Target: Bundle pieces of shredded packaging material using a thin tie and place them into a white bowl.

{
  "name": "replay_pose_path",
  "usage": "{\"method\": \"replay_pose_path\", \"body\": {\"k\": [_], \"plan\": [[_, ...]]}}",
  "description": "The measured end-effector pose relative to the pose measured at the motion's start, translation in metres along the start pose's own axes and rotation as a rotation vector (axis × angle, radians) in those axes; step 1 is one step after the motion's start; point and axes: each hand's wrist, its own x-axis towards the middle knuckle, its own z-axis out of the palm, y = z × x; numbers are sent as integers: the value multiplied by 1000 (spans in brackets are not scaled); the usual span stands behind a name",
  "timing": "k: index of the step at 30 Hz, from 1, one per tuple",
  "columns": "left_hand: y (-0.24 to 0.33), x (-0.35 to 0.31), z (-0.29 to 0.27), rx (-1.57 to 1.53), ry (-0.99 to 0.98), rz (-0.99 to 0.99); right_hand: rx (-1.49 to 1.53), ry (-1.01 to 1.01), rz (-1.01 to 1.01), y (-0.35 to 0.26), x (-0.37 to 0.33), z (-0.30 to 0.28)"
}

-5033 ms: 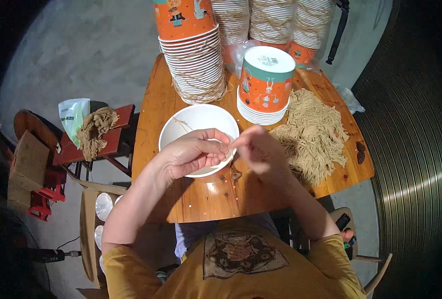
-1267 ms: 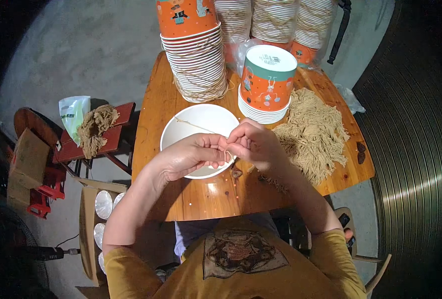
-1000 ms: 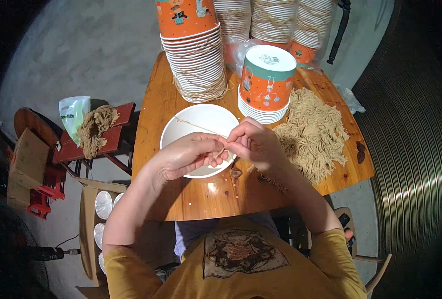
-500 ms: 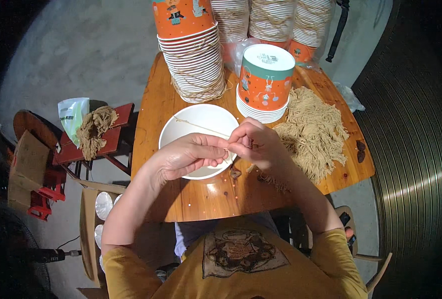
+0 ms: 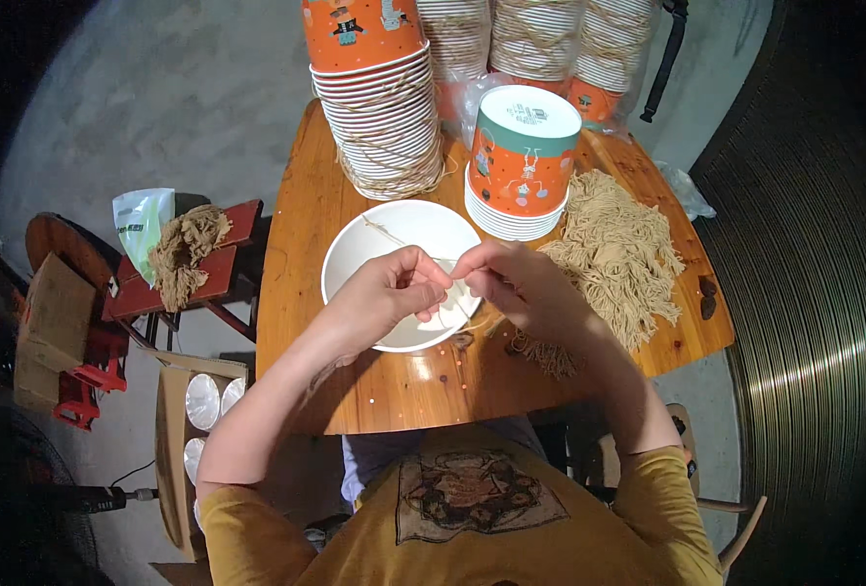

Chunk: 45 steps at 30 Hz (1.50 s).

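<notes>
Both my hands meet over the mouth of a white round paper bucket (image 5: pixel 355 249) that stands on the wooden table. A thin tan string (image 5: pixel 384 231) stretches across the bucket's opening to my fingers, and a loose end hangs below them. My left hand (image 5: pixel 394 293) pinches the string between thumb and forefinger. Facing it, my right hand (image 5: pixel 521 288) is closed in a pinch on the string too, its fingertips almost touching the left ones. Exactly how the string runs between the fingertips is too fine to make out. To the right lies a heap of tan strings (image 5: pixel 618 259).
Behind the bucket rises a tall string-wrapped stack of orange paper buckets (image 5: pixel 379 122). A shorter upturned stack (image 5: pixel 523 161) stands to its right, with more bagged stacks beyond. At left, a red stool (image 5: pixel 232 269) holds a string bundle; a cardboard box (image 5: pixel 171 420) contains white round items.
My hands have shifted slightly, with the fingertips a little apart now and the right hand turned lower. The white bucket has moved slightly right.
</notes>
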Motion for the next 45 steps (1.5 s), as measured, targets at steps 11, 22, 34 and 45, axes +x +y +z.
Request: {"method": "replay_pose_path", "body": {"k": [11, 22, 34, 45], "plan": [[1, -2, 7, -1, 60, 37, 238, 409, 480, 13, -61, 40], [3, -5, 12, 59, 127, 92, 900, 640, 617, 7, -49, 58], [2, -14, 6, 229, 96, 14, 740, 443, 483, -20, -31, 41], [4, 2, 2, -37, -28, -80, 406, 170, 202, -16, 12, 24]]}}
